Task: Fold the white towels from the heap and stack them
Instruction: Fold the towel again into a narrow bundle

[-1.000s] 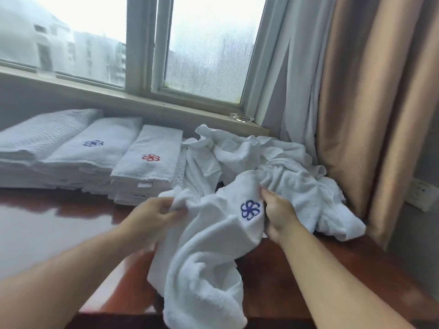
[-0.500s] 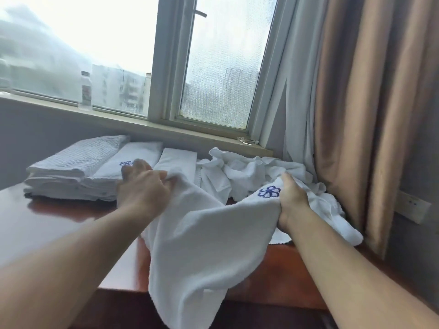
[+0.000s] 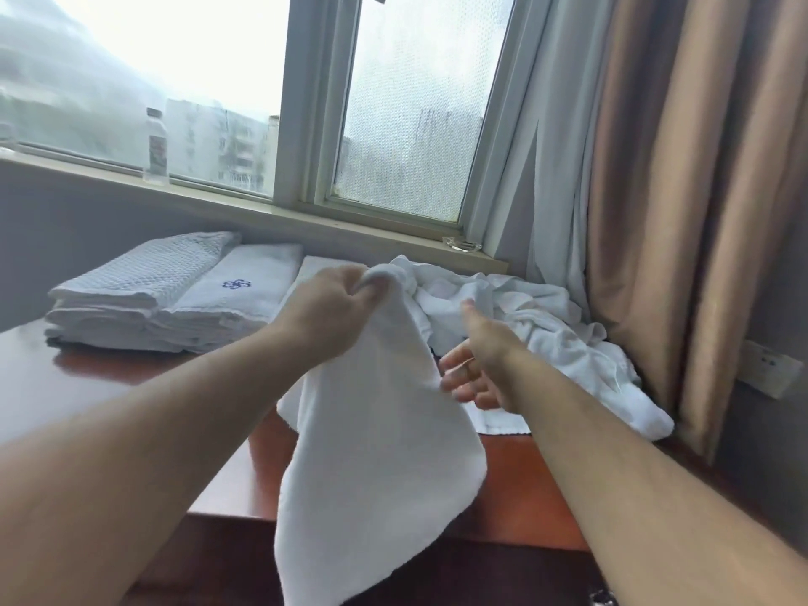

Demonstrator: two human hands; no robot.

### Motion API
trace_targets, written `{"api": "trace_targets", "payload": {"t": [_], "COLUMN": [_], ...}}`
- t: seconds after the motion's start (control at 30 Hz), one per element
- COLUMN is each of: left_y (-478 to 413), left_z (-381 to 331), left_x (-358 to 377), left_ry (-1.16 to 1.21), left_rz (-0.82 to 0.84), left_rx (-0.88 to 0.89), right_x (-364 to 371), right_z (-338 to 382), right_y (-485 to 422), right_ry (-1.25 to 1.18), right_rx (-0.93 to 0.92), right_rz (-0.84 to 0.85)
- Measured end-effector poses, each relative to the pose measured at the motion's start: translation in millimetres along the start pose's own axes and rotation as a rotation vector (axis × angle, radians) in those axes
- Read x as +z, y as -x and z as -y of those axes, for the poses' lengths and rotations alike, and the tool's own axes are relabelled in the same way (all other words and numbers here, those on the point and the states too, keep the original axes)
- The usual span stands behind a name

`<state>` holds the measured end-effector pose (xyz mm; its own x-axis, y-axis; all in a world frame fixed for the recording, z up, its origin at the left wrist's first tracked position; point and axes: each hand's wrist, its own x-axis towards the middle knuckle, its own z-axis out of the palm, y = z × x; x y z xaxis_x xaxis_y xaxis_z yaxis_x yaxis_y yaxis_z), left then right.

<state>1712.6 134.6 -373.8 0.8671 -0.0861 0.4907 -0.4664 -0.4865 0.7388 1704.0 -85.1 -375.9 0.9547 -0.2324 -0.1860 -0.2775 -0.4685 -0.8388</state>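
My left hand (image 3: pixel 325 310) grips the top of a white towel (image 3: pixel 376 452), which hangs from it down past the table's front edge. My right hand (image 3: pixel 474 363) is blurred, with fingers spread, beside the hanging towel and holding nothing. Behind both hands lies the heap of crumpled white towels (image 3: pixel 533 325) on the table's right side. Stacks of folded white towels (image 3: pixel 175 290) stand at the back left, one showing a blue flower mark.
The reddish wooden table (image 3: pixel 109 378) runs under a window sill (image 3: pixel 245 212). A plastic bottle (image 3: pixel 157 146) stands on the sill at left, a small glass dish (image 3: pixel 461 244) at right. Beige curtains (image 3: pixel 682 190) hang at the right, a wall socket (image 3: pixel 771 371) beside them.
My right hand has let go of the towel corner with the blue mark and opened. My left hand has lifted its corner higher, so the towel now hangs from it alone.
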Motion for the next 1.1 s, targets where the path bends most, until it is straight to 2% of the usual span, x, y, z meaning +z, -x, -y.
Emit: {"api": "trace_targets", "payload": {"t": [0.03,0.07,0.13,0.2,0.27,0.33,0.43,0.5,0.57,0.63,0.67,0.7,0.77,0.83,0.87,0.93,0.97,1.0,1.03,1.07,1.1], "left_y": [1,2,3,4,6,6,4,3,3,3,5,7,15,26,32,44,47,48,47,45,41], "left_z": [-4,-9,-16,-20,-22,-22,-11,-2,6,9,9,10,13,20,24,31,34,35,35,34,35], "left_x": [2,4,9,15,16,13,7,4,4,8,12,17,31,46,52,65,69,71,72,74,75], "left_ry": [0.006,0.0,-0.034,-0.105,-0.161,-0.178,-0.176,-0.236,-0.28,-0.349,-0.435,-0.545,-0.725,-0.732,-0.695,-0.627,-0.582,-0.52,-0.445,-0.376,-0.351], "left_rz": [0.075,0.135,0.187,0.189,0.183,0.185,0.179,0.271,0.4,0.448,0.455,0.455,0.444,0.539,0.624,0.806,0.87,0.906,0.916,0.894,0.847], "left_rx": [0.027,0.055,0.111,0.168,0.191,0.213,0.18,0.068,-0.001,0.053,0.111,0.187,0.382,0.459,0.442,0.33,0.25,0.165,0.092,0.04,0.011], "right_x": [5,11,25,41,51,52,45,36,21,10,6,4,3,4,4,2,0,-1,0,3,8], "right_z": [-3,-6,-10,-8,-3,3,12,20,25,21,13,2,-29,-54,-63,-76,-79,-81,-79,-80,-82], "right_y": [2,2,1,-3,-8,-13,-22,-28,-32,-34,-36,-39,-47,-50,-50,-54,-56,-54,-50,-50,-51], "right_ry": [-0.103,-0.214,-0.431,-0.552,-0.59,-0.605,-0.777,-1.057,-1.293,-1.385,-1.378,-1.334,-1.199,-1.035,-0.886,-0.485,-0.319,-0.185,-0.031,0.157,0.33], "right_rx": [0.108,0.161,0.173,0.099,0.0,-0.058,-0.128,-0.213,-0.349,-0.397,-0.373,-0.302,-0.017,0.272,0.338,0.34,0.188,-0.068,-0.295,-0.426,-0.452], "right_rz": [0.257,0.437,0.577,0.498,0.395,0.363,0.272,0.236,0.291,0.295,0.229,0.118,-0.174,-0.412,-0.509,-0.776,-0.881,-0.856,-0.675,-0.433,-0.188]}}
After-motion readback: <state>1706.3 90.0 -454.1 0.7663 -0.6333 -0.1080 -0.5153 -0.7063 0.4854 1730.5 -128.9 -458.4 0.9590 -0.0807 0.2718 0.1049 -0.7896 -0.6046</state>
